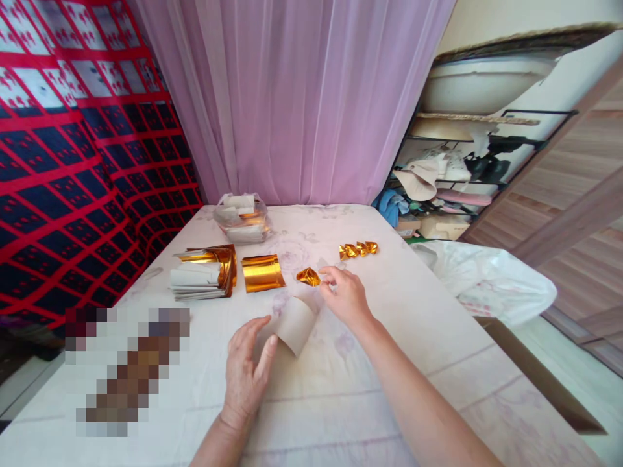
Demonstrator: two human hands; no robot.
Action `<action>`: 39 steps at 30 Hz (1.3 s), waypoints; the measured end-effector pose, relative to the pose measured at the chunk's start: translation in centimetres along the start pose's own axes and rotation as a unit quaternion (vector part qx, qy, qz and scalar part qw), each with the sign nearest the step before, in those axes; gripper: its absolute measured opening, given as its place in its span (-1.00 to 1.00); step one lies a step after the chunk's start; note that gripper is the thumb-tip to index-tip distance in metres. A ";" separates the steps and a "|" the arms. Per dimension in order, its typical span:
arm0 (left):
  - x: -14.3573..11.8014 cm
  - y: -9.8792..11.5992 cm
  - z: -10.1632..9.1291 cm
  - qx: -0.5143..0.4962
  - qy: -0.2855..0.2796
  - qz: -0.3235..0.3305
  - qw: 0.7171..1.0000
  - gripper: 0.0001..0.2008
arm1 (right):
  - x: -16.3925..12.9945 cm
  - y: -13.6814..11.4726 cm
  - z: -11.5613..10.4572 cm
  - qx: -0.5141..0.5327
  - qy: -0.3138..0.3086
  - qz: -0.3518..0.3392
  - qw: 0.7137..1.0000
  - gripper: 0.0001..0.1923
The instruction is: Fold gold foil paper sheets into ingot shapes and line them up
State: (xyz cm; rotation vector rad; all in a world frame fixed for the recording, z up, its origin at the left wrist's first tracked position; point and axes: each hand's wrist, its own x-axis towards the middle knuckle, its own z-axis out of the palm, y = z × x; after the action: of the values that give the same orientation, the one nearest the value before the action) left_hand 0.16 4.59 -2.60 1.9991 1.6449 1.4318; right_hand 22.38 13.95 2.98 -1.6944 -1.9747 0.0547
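Observation:
My left hand (248, 363) is open over the tablecloth, thumb and fingers apart. Its fingertips are at the left edge of a curved sheet of paper (294, 325), pale back side up. My right hand (346, 295) has its thumb and index finger closed at the right tip of a folded gold foil paper piece (307, 277), slightly blurred. Left of that piece, a single gold foil sheet (263, 272) lies shiny side up. A row of folded gold pieces (358, 251) sits beyond my right hand.
A stack of gold and grey paper sheets (202, 275) lies at the left, with a clear plastic bag of more sheets (241, 217) behind it. A blurred-out object (131, 370) is near the left edge. A white plastic bag (491, 275) and a shelf (487, 143) stand at right.

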 end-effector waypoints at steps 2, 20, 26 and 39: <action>0.2 0.2 -0.1 -0.002 0.012 -0.032 0.999 -0.65 | -1.8 -1.7 -0.8 0.084 -0.028 -0.029 0.996 -0.66; 0.2 1.3 -0.9 -0.048 0.005 -0.154 0.987 -0.73 | -6.7 -8.4 -0.7 0.042 -0.109 -0.081 0.990 -0.83; 0.3 1.7 -1.6 0.057 -0.061 -0.088 0.993 -0.75 | -6.8 -8.8 -0.7 -0.075 -0.134 -0.117 0.981 -0.71; 0.4 2.1 -2.0 0.055 -0.084 -0.146 0.984 -0.70 | -6.5 -8.8 -1.4 -0.086 -0.169 -0.095 0.977 -0.67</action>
State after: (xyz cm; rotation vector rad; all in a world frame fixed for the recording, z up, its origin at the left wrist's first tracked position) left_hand 0.00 3.33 0.10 1.7816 1.8809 1.0641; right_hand 15.43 5.64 5.05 -1.6800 -2.4499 0.1117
